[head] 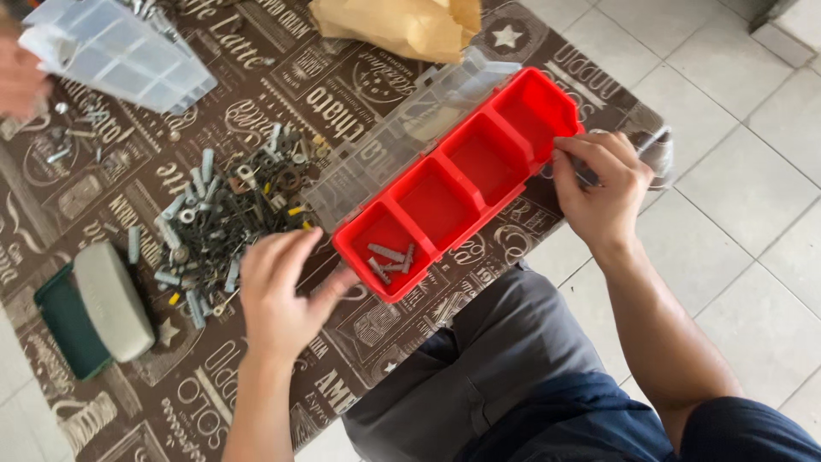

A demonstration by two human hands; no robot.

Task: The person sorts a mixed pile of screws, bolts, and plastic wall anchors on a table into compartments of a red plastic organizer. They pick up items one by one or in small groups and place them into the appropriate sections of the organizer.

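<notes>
Fingers of my left hand [278,295] spread apart over the hardware pile [231,214] beside the red organiser [457,184]; my right hand [599,188] pinches its far end, steadying it on the worktop [359,111].

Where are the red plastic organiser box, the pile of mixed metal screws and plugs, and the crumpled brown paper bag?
Red plastic organiser box [487,162]: head view, on the floor of a bare compartment.
Pile of mixed metal screws and plugs [227,214]: head view, middle of the heap.
Crumpled brown paper bag [402,26]: head view, its creased side.
</notes>
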